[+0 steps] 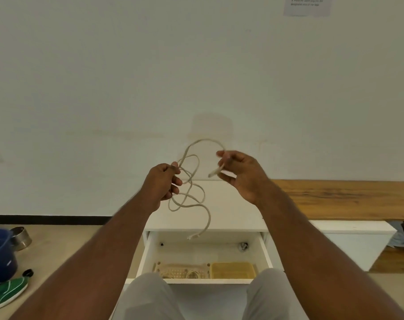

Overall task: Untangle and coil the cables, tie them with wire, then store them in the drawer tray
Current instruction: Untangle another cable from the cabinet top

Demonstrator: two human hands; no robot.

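Two hands raising a tangled cable above an open drawer.
At frame centre, the left hand (164, 184) has its grip curled round the loops of the beige cable (191, 192); the right hand (240, 174) pinches one cable end. The other end dangles over the drawer (148, 255), which holds two trays (232, 270) at lower centre.

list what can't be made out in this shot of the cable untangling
Head view:
- Paper notice: cut off by the top edge, print too small to read.
- Basket tray contents: hidden behind the drawer front and the knees.
- Cable end at the right hand: motion blurred.
- Small dark object in the drawer: too small to identify.
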